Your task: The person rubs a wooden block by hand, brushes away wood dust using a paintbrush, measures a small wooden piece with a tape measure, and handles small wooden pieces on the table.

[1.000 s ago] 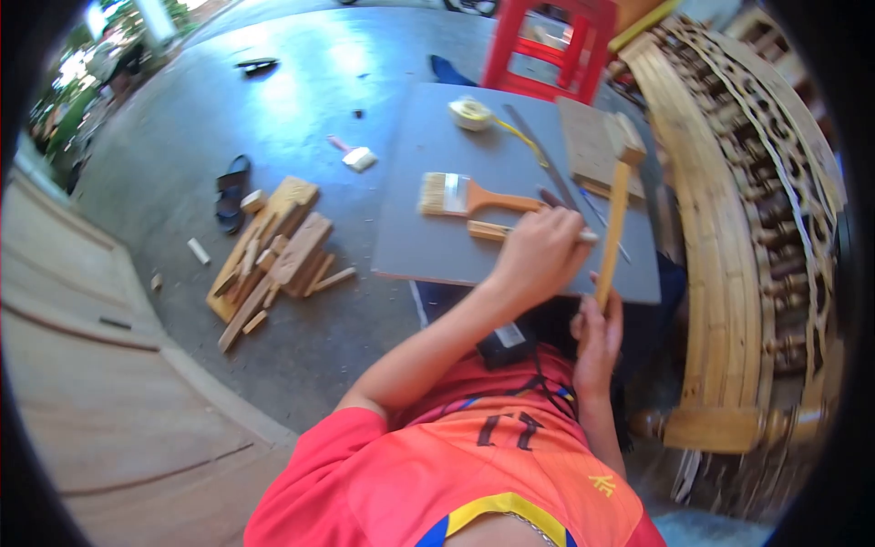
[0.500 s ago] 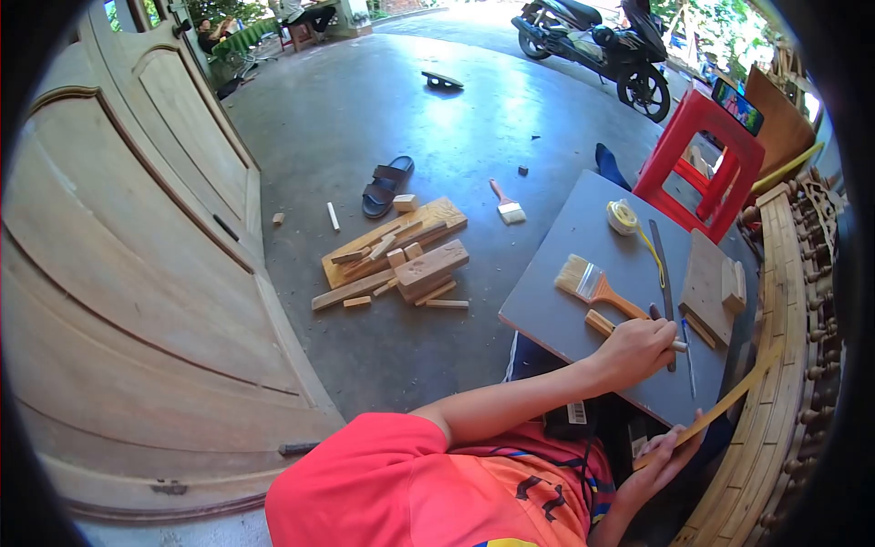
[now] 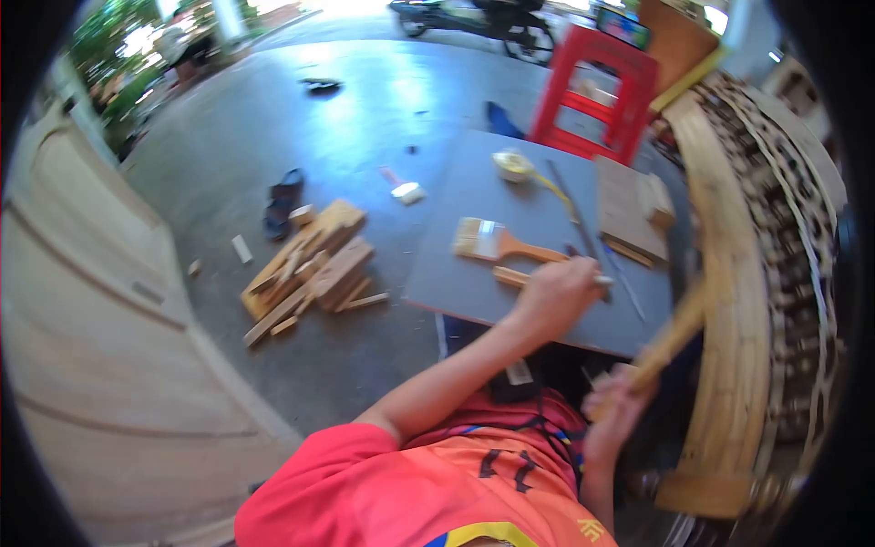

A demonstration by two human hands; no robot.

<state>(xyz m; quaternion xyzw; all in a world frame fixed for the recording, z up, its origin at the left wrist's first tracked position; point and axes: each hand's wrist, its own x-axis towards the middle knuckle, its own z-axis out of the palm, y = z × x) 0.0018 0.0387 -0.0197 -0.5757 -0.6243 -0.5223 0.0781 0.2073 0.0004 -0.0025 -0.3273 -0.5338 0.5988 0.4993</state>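
Observation:
My left hand [image 3: 563, 294] is closed low over the grey board [image 3: 437, 273]; a pale-tipped end [image 3: 602, 281] sticks out beyond its fingers, and what it grips is mostly hidden. Beside it lie a wide brush [image 3: 519, 246] with an orange handle and a small wooden piece [image 3: 509, 276]. My right hand [image 3: 620, 401], blurred, grips the lower end of a flat wooden strip [image 3: 674, 339], which slants up to the right. Farther up the board are a yellow tape roll [image 3: 513, 166], a dark flat bar [image 3: 574, 205], a thin blue rod [image 3: 625, 278] and a brown block [image 3: 629, 210].
Wood offcuts [image 3: 319, 264], a sandal [image 3: 283, 205] and a small brush [image 3: 404, 189] lie on the floor to the left. A red stool [image 3: 597, 100] bears a phone [image 3: 623, 29]. Slatted wooden furniture [image 3: 729, 337] lines the right; a door panel [image 3: 91, 273], the left.
The view has swung right, so the scene sits farther left and is blurred. Both hands stay near the board, the right one still holding the strip.

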